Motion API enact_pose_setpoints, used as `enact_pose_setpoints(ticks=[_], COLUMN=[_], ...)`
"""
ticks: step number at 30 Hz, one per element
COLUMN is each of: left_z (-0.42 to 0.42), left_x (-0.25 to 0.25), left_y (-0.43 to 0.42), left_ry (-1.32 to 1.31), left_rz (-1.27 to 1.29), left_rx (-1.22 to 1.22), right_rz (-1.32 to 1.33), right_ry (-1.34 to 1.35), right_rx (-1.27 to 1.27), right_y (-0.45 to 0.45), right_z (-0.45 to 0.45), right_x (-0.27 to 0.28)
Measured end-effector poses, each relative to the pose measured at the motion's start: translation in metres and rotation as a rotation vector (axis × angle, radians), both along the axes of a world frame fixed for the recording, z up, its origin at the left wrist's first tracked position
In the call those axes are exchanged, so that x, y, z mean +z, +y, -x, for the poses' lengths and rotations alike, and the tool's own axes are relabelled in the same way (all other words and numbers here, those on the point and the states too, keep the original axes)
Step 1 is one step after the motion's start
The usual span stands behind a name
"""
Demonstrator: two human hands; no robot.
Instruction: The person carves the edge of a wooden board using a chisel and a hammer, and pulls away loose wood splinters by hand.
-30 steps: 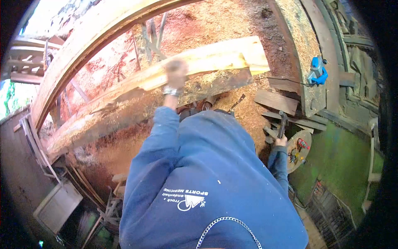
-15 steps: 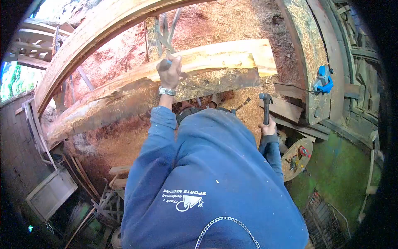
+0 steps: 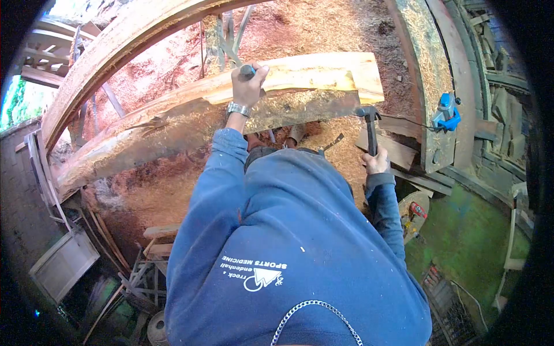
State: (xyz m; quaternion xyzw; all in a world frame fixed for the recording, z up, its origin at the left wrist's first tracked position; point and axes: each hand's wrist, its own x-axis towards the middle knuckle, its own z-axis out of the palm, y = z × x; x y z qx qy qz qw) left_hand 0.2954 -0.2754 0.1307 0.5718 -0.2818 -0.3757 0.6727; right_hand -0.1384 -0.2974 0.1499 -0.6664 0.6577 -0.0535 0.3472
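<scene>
My left hand point(image 3: 248, 89), with a metal watch band at the wrist, is closed round a dark handle with a blue-grey butt point(image 3: 247, 71); the tool's working end is hard to make out. It is over the upper edge of a long, rough-edged timber point(image 3: 311, 75) strewn with shavings. On the right, my right hand point(image 3: 377, 161) grips a hammer point(image 3: 370, 130) by its dark handle. The hammer head is up, near the timber's right end in the view. Whether it touches the wood cannot be told.
A curved beam point(image 3: 104, 69) arches beyond the timber. At the right, a blue power tool point(image 3: 446, 112) with a cord rests on a shavings-covered plank point(image 3: 427, 63). Loose boards point(image 3: 392, 151) and a round stand point(image 3: 411, 210) with small tools are beside my right arm. Shavings cover the ground.
The hammer in my right hand has swung up and left from its lower, right-hand position. My left hand was blurred over the timber; now it is steady, slightly higher, with the tool's butt showing.
</scene>
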Motion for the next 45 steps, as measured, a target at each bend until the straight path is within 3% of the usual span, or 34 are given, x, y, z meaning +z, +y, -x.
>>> enact_pose_setpoints(ticks=[4,6,13,18,20,24,26,28,29,32,33,34,36,37,38,39,40,43,45], left_z=[-0.001,-0.002,0.008,-0.004,-0.012,-0.006,-0.003,-0.002,0.000,0.000,0.007,0.011,0.006,-0.006,0.003,0.008,0.001,0.005,0.001], left_x=[-0.008,-0.006,0.009,-0.011,-0.022,-0.006,-0.009,-0.012,-0.012,-0.016,-0.005,0.001,-0.037,-0.031,-0.029,-0.020,-0.008,-0.010,-0.015], left_y=[-0.002,-0.004,-0.020,-0.011,-0.001,0.005,0.002,0.003,0.003,0.006,0.011,0.016,0.013,0.003,0.011,0.017,0.010,0.010,0.010], left_ry=[-0.190,-0.260,-0.316,-0.211,-0.114,-0.256,-0.249,-0.224,-0.213,-0.199,-0.237,-0.374,-0.757,-0.480,-0.167,-0.154,-0.164,-0.208,-0.207], left_rz=[-0.020,-0.011,-0.149,-0.103,-0.092,-0.106,-0.062,-0.048,-0.041,-0.043,-0.186,0.005,-0.080,-0.117,-0.173,-0.166,-0.138,-0.031,-0.006], left_rx=[-0.122,-0.195,-0.181,-0.095,-0.081,-0.232,-0.204,-0.195,-0.162,-0.203,-0.161,-0.133,-0.014,-0.080,-0.185,-0.221,-0.243,-0.202,-0.215], right_rz=[-0.059,-0.086,-0.010,0.038,0.057,0.259,0.435,0.467,0.606,0.713,0.488,0.373,0.233,0.393,0.468,0.296,0.399,0.356,0.525], right_ry=[-0.041,-0.131,-0.280,-0.446,-0.522,-0.790,-1.282,-1.543,-1.495,-0.285,0.013,-0.134,-0.125,-0.097,-0.147,-0.307,-0.429,-1.208,-1.266], right_rx=[-0.001,0.031,0.101,0.092,0.074,0.045,0.088,0.034,0.076,0.488,0.902,0.863,0.841,0.904,0.844,0.661,0.592,0.287,0.292], right_y=[-0.005,-0.012,-0.024,-0.041,-0.051,-0.072,-0.077,-0.071,-0.072,-0.041,-0.053,-0.037,-0.043,-0.049,-0.052,-0.054,-0.055,-0.063,-0.064], right_z=[-0.033,-0.033,-0.088,-0.110,-0.131,-0.186,-0.211,-0.239,-0.249,-0.250,-0.240,-0.228,-0.231,-0.239,-0.240,-0.244,-0.250,-0.258,-0.274], right_x=[0.026,0.013,0.040,0.054,0.094,0.219,0.253,0.283,0.266,0.156,0.083,0.057,0.088,0.110,0.138,0.170,0.210,0.264,0.251])
